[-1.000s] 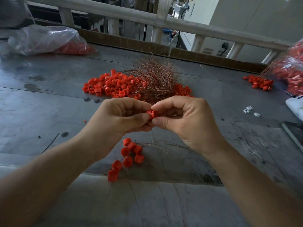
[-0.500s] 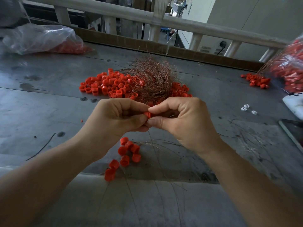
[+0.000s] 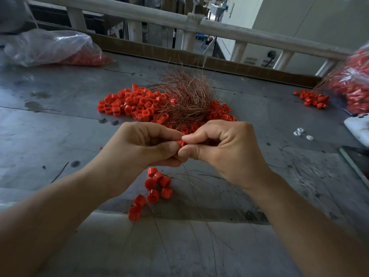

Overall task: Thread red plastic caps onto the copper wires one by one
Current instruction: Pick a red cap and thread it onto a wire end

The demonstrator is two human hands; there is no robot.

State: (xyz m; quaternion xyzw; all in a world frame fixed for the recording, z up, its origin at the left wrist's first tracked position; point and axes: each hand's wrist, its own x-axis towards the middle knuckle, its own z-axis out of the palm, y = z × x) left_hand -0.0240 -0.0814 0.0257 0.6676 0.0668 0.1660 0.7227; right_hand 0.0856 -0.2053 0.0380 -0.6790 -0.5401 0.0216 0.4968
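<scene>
My left hand (image 3: 139,148) and my right hand (image 3: 225,150) meet above the grey table (image 3: 60,136), fingertips together. Between thumbs and forefingers they pinch one red plastic cap (image 3: 181,142), mostly hidden by the fingers. A thin copper wire (image 3: 191,188) trails down from the hands toward me. Under my hands lie several red caps strung on wires (image 3: 154,186). Behind my hands, a bundle of copper wires (image 3: 185,96) rests on a pile of loose red caps (image 3: 131,102).
A clear plastic bag with red caps (image 3: 56,48) lies at the far left; another bag (image 3: 353,80) and a small cap pile (image 3: 313,98) sit at the far right. A white device (image 3: 359,126) and a dark slab (image 3: 357,158) lie at the right edge. A railing (image 3: 179,21) borders the back.
Both hands have stayed together on the cap, with only small finger shifts; less of the cap shows now than a second ago.
</scene>
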